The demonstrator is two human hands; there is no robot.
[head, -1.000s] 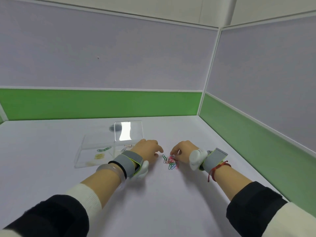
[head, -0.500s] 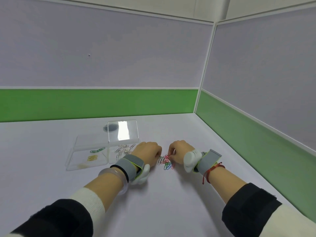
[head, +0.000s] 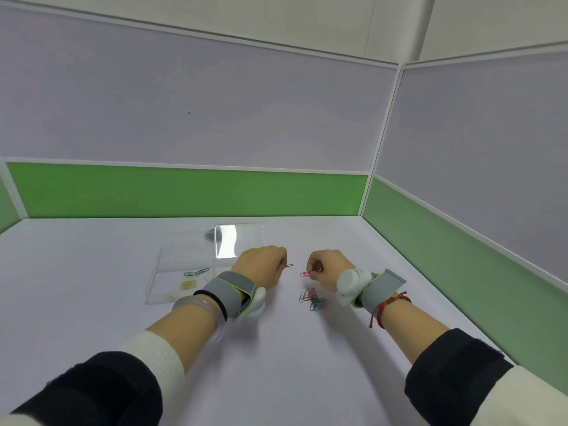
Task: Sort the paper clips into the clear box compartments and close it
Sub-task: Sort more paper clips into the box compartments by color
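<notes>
I see my left hand [head: 261, 265] curled loosely, its fingertips pinching a small green wire paper clip [head: 289, 266] that sticks out toward the right hand. My right hand [head: 325, 267] is also curled, thumb and forefinger pressed on a small pink wire paper clip [head: 304, 274] held just off the white tabletop [head: 276, 348]. The two hands sit near each other without touching.

Just below and between them, nearer to my right wrist, lies a small loose heap of mixed coloured paper clips [head: 313, 299] on the tabletop. To the left of my left hand, partly behind its wrist, stands the clear plastic compartment box [head: 172, 272] with its transparent lid [head: 239, 239] raised at the far side. Inside the box I see a few green clips [head: 196, 272] in a farther section and yellow clips [head: 188, 284] in a nearer one.

Each wrist carries a grey strap with a white device; my right wrist also wears a red cord bracelet [head: 388, 305].
</notes>
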